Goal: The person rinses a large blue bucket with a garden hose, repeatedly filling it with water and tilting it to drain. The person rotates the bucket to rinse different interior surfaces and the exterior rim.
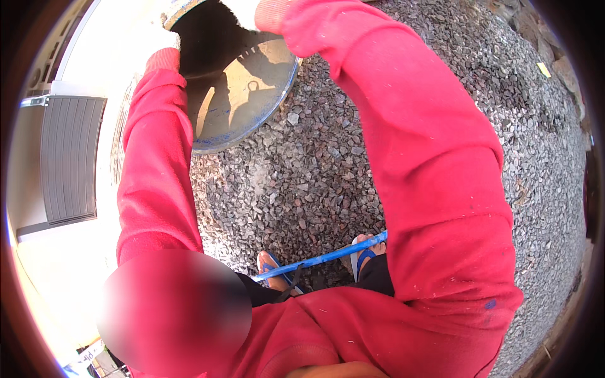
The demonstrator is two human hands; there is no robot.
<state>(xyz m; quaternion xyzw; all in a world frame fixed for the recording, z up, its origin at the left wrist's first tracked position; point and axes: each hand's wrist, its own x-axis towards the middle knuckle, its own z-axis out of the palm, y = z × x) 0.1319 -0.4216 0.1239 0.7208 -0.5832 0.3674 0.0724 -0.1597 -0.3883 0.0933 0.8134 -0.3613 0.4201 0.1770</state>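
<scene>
Head view: apparently steadying blue-rimmed drum (261, 104) with left hand (167, 38) and right hand (246, 11); cannot tell finger closure; next calls for even support.

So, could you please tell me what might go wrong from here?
The open sandals stand on loose gravel, so footing might slip. The blue bar running across by the feet could catch a step. The left hand is right at the edge of the round blue-rimmed container; it might get pinched if that shifts.
</scene>
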